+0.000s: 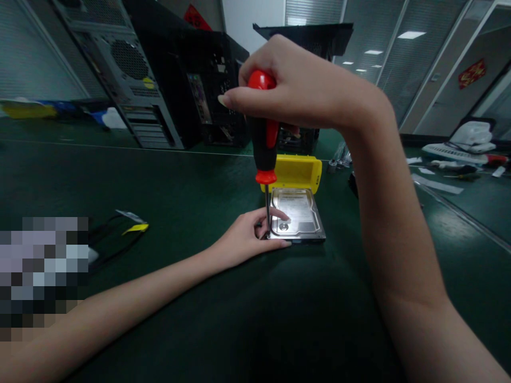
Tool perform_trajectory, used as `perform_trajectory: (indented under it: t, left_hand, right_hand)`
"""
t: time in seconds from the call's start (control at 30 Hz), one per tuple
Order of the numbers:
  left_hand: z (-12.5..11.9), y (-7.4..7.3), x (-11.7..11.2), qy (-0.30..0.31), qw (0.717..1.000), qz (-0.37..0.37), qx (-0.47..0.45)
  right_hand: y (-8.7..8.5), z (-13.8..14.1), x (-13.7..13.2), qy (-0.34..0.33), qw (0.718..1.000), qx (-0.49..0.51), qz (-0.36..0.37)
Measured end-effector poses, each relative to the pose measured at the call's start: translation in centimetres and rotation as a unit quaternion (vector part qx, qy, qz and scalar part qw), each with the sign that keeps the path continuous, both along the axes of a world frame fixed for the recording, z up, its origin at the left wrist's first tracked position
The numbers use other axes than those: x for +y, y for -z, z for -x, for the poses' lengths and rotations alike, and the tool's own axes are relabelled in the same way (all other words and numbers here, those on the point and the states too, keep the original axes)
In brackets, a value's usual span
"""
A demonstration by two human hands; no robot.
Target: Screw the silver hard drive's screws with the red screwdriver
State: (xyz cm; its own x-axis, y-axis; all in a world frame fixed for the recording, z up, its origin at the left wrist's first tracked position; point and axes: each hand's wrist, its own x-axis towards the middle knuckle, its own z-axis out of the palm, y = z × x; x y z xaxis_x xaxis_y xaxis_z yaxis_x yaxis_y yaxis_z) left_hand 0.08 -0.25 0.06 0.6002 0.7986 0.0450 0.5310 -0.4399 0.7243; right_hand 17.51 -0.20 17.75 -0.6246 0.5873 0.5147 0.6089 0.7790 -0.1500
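A silver hard drive (300, 215) lies flat on the dark green table (179, 181). My right hand (297, 88) is wrapped round the top of a red and black screwdriver (264, 141) held upright, its tip at the drive's near left corner. My left hand (249, 239) rests on the table at that same corner, fingers curled round the shaft and touching the drive's edge and top.
A yellow plastic case (297, 171) stands just behind the drive. Two computer tower cases (131, 74) stand at the back left. A black strap with a yellow tag (128, 230) lies to the left. A keyboard and loose parts (455, 154) lie at the right.
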Motion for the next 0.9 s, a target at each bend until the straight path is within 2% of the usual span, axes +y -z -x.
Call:
perform_trajectory:
  t: [0.4,0.67,0.9]
  left_hand:
    - [0.03,0.0,0.04,0.001,1.0,0.005,-0.003]
    - [0.04,0.24,0.14,0.005,1.0,0.0,-0.008]
    - [0.05,0.21,0.17,0.002,1.0,-0.005,-0.002]
  right_hand:
    - [-0.01,0.01,-0.02,-0.004,1.0,0.007,0.02]
    - [0.2,0.18,0.18,0.01,1.0,0.006,-0.001]
    - [0.14,0.24,0.24,-0.021,1.0,0.004,0.0]
